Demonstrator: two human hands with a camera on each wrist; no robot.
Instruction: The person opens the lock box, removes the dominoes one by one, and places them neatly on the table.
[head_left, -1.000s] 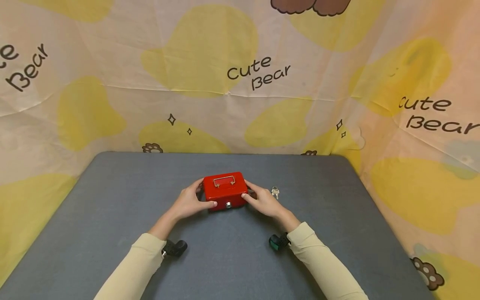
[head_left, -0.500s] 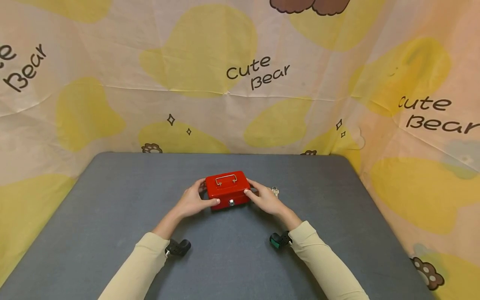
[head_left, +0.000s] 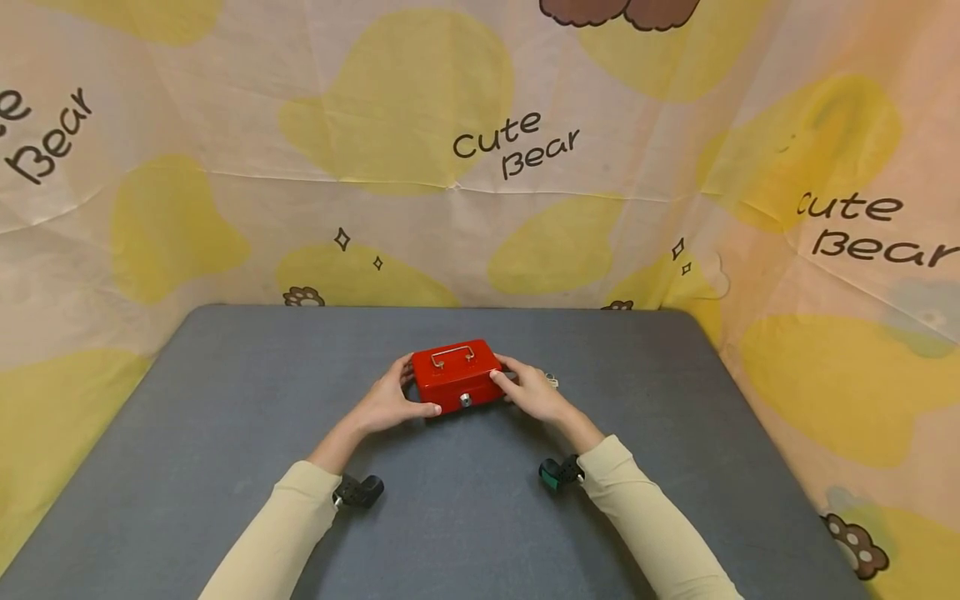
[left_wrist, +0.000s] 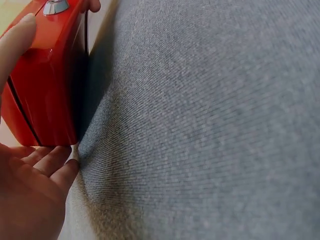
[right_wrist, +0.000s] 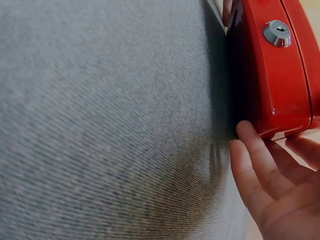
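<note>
Head view: a red box (head_left: 457,377) is held between two hands above the grey counter (head_left: 465,517), its lid down, its front turned toward the person. A silver lock (head_left: 465,400) sits on the box's front face, and a thin metal handle (head_left: 453,357) is fixed on top of its lid. The left hand (head_left: 386,402) grips the box's left end, thumb laid on the front face near the lower corner and fingers round the side. The right hand (head_left: 536,392) grips the opposite end, its thumb tip at the box's upper front edge.

In the left wrist view the fingers are slightly spread, their tips against the box's end, and the lowest one lies close to the counter. In the right wrist view the fingers are slightly fanned, with one tip at the box's lower corner. A dark shadow lies between the box's underside and the counter; whether any edge touches down cannot be told.

Small silver keys (head_left: 552,381) lie to the right of the box, mostly hidden by the right hand. Behind the box hangs a patterned cloth (head_left: 337,125) with yellow patches and "Cute Bear" lettering.
</note>
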